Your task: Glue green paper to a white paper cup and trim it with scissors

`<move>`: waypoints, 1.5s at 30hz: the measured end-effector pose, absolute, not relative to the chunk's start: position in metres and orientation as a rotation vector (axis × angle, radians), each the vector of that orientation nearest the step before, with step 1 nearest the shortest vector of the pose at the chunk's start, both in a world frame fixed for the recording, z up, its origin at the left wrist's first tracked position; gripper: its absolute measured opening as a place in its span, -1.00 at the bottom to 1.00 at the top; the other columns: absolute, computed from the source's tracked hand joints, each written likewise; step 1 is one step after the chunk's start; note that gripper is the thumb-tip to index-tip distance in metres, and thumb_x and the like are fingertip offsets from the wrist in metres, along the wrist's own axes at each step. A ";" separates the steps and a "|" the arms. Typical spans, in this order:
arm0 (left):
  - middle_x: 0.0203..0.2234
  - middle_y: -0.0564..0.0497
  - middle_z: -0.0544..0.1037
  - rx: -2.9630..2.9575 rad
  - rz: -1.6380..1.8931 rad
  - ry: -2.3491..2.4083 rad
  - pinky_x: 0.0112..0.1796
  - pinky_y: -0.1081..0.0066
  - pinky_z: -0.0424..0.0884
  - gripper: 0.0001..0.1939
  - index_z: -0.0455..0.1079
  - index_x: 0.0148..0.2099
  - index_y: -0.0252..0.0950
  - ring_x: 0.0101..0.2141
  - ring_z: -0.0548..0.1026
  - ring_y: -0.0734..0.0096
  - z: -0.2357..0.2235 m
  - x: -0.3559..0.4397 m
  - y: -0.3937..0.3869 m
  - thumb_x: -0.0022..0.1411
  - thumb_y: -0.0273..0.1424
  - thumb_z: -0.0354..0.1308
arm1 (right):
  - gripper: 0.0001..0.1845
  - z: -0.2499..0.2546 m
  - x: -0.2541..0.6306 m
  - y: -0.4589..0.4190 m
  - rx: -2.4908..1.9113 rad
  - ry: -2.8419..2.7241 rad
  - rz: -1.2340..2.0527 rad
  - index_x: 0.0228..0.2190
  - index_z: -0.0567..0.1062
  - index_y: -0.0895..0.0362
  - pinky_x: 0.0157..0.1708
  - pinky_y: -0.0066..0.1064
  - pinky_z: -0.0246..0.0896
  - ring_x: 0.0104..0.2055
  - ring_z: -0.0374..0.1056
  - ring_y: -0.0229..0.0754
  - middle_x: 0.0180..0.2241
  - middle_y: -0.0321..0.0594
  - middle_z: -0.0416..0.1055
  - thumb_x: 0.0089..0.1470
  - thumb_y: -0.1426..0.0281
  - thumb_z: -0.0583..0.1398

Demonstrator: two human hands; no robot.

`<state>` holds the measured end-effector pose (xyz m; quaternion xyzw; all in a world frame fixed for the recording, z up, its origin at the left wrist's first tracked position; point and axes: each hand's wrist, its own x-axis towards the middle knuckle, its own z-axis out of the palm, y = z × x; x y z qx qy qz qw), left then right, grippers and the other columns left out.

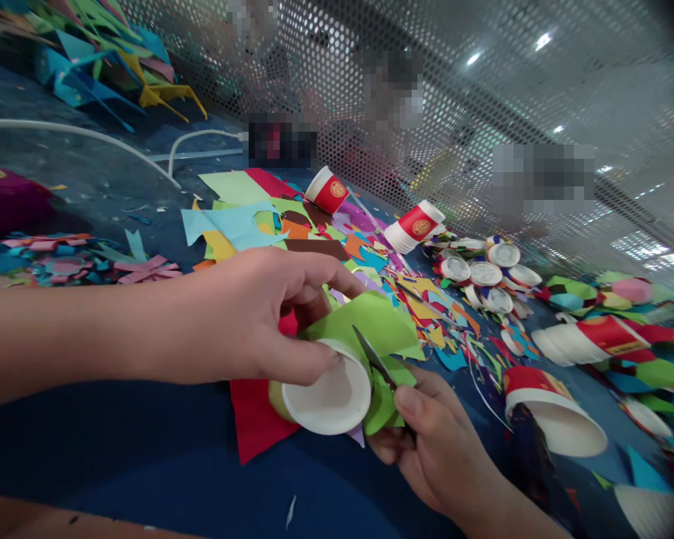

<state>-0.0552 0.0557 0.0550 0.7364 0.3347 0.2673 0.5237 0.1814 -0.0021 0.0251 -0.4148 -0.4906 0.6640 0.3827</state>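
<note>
My left hand [269,322] grips a white paper cup [329,400], its thumb pressed on the round white end that faces me. Light green paper [371,322] lies against the far side of the cup, near the left fingertips. A pair of scissors [374,358] is held in my right hand [427,427], thumb on top. One dark blade shows over the green paper; the handles are mostly hidden by the fingers. Another piece of green paper [383,408] hangs beside the cup, close to the right thumb. Red paper [258,423] sticks out below the left hand.
Coloured paper scraps [308,228] cover the middle of the blue table [162,457]. A red-and-white cup [326,189] and stacked cups [414,226] stand behind. More cups [556,419] lie at right. A white cable [90,131] crosses the left. A perforated metal screen [337,82] closes the back.
</note>
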 end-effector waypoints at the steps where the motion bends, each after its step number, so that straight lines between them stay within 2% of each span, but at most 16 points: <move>1: -0.33 0.18 0.64 1.768 0.636 0.798 -0.41 0.45 0.34 -0.44 0.43 0.23 -0.07 -0.33 0.56 0.36 0.055 -0.056 0.056 0.17 -0.27 0.36 | -0.45 0.025 0.181 -0.002 -1.056 -1.249 1.696 -0.53 0.40 0.09 -0.71 -0.57 -0.08 -0.66 -0.07 -0.41 -0.65 -0.47 0.07 0.05 -0.07 0.43; 5: -0.39 0.22 0.61 1.758 0.640 0.798 -0.40 0.50 0.38 -0.45 0.42 0.23 -0.09 -0.39 0.53 0.44 0.057 -0.057 0.056 0.19 -0.29 0.35 | -0.45 0.025 0.182 -0.003 -1.053 -1.234 1.703 -0.53 0.41 0.10 -0.70 -0.58 -0.06 -0.65 -0.06 -0.41 -0.64 -0.47 0.07 0.05 -0.05 0.44; 12: -0.29 0.20 0.67 1.760 0.653 0.789 -0.34 0.48 0.43 -0.48 0.42 0.21 -0.05 -0.29 0.60 0.38 0.056 -0.057 0.053 0.20 -0.28 0.35 | -0.47 0.024 0.183 -0.003 -1.043 -1.220 1.699 -0.51 0.43 0.11 -0.69 -0.61 -0.02 -0.65 -0.03 -0.42 -0.64 -0.46 0.09 0.08 -0.04 0.44; 19: -0.50 0.26 0.53 1.799 0.684 0.811 -0.49 0.59 0.34 -0.49 0.48 0.14 -0.16 -0.48 0.46 0.52 0.067 -0.055 0.055 0.12 -0.38 0.34 | -0.44 0.025 0.183 -0.002 -1.031 -1.229 1.711 -0.56 0.40 0.11 -0.70 -0.60 -0.03 -0.66 -0.07 -0.43 -0.65 -0.47 0.07 0.08 -0.02 0.45; 29: -0.42 0.19 0.63 1.748 0.732 0.806 -0.44 0.57 0.38 -0.58 0.55 0.05 -0.07 -0.40 0.54 0.41 0.064 -0.053 0.054 0.10 -0.36 0.33 | -0.42 0.023 0.186 -0.004 -1.060 -1.227 1.732 -0.55 0.39 0.11 -0.68 -0.60 -0.05 -0.65 -0.07 -0.43 -0.65 -0.48 0.06 0.09 -0.04 0.45; 36: -0.43 0.22 0.63 1.806 0.758 0.844 -0.43 0.50 0.36 -0.55 0.55 0.12 0.09 -0.40 0.54 0.38 0.055 -0.057 0.054 0.16 -0.27 0.37 | -0.41 0.025 0.185 -0.004 -1.072 -1.230 1.749 -0.55 0.40 0.10 -0.68 -0.58 -0.09 -0.64 -0.08 -0.43 -0.64 -0.47 0.08 0.07 -0.07 0.46; 42: -0.45 0.22 0.64 1.793 0.796 0.833 -0.42 0.50 0.34 -0.50 0.57 0.12 0.07 -0.44 0.50 0.39 0.053 -0.057 0.054 0.11 -0.35 0.40 | -0.40 0.022 0.188 -0.004 -1.075 -1.244 1.766 -0.54 0.40 0.11 -0.67 -0.56 -0.11 -0.63 -0.08 -0.42 -0.64 -0.46 0.07 0.10 -0.09 0.44; 45: -0.40 0.18 0.65 1.732 0.834 0.862 -0.40 0.49 0.33 -0.50 0.61 0.11 0.08 -0.34 0.57 0.32 0.054 -0.057 0.051 0.09 -0.34 0.41 | -0.40 0.021 0.187 -0.002 -1.077 -1.245 1.769 -0.54 0.41 0.11 -0.67 -0.56 -0.11 -0.62 -0.08 -0.42 -0.63 -0.46 0.06 0.09 -0.10 0.45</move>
